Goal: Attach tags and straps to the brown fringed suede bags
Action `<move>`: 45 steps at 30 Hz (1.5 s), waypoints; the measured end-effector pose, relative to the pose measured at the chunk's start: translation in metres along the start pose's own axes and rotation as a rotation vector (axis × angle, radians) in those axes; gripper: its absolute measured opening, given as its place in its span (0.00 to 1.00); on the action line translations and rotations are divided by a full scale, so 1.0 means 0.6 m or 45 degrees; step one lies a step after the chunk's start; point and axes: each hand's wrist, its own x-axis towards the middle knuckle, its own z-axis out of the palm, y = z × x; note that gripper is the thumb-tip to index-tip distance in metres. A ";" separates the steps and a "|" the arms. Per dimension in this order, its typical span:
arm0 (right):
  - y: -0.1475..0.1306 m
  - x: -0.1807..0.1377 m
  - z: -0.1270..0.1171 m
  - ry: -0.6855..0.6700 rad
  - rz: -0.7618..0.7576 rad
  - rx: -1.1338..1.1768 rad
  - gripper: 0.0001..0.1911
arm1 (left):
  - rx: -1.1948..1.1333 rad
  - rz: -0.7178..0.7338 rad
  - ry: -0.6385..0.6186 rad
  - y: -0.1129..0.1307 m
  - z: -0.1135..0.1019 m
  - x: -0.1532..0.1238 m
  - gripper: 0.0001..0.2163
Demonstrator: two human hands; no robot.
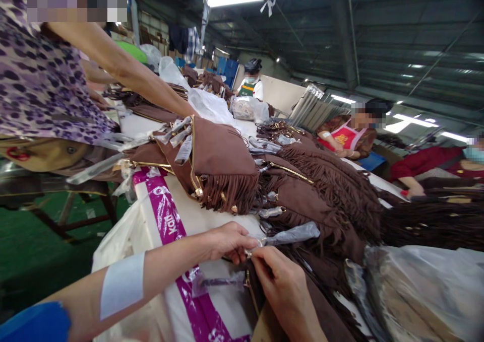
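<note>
My left hand and my right hand meet at the near edge of the table, both pinching a small metal fitting wrapped in a clear plastic sleeve. The fitting belongs to a brown fringed bag lying under my right hand. Further back, a co-worker's arm reaches from the left over another brown fringed bag with gold zip trim and plastic-wrapped hardware.
A heap of brown fringed bags covers the white table. A purple-printed plastic sheet hangs at the near left edge. Clear bags lie at the right. Several other workers sit at the far side. Green floor lies at the left.
</note>
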 end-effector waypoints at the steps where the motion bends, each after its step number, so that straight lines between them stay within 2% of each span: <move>1: 0.000 0.000 -0.001 -0.005 0.003 0.011 0.10 | -0.004 -0.002 -0.003 0.000 0.000 0.000 0.22; 5: -0.001 0.001 -0.003 -0.034 0.041 0.072 0.10 | -0.041 -0.004 -0.028 -0.003 -0.004 0.003 0.19; 9: 0.002 0.002 -0.001 -0.054 0.253 0.143 0.05 | -0.121 -0.015 -0.140 -0.006 -0.011 0.005 0.10; 13: 0.007 0.003 0.001 -0.063 0.379 0.211 0.04 | -0.131 0.002 -0.217 -0.006 -0.013 -0.001 0.12; 18: 0.010 0.001 0.000 -0.043 0.364 0.104 0.07 | -0.102 0.081 -0.192 -0.005 -0.009 -0.010 0.13; 23: 0.003 0.007 0.001 -0.091 0.425 0.045 0.02 | -0.048 0.100 -0.160 -0.005 -0.009 -0.010 0.12; 28: -0.003 0.008 -0.001 -0.117 0.462 -0.089 0.01 | 0.021 0.094 -0.172 -0.007 -0.012 -0.009 0.09; 38: 0.001 0.008 -0.009 -0.100 0.446 0.034 0.08 | 0.070 0.150 -0.172 -0.005 -0.012 -0.011 0.09; 45: 0.003 0.008 -0.019 -0.240 0.344 0.057 0.09 | 0.064 0.151 -0.186 -0.005 -0.012 -0.012 0.09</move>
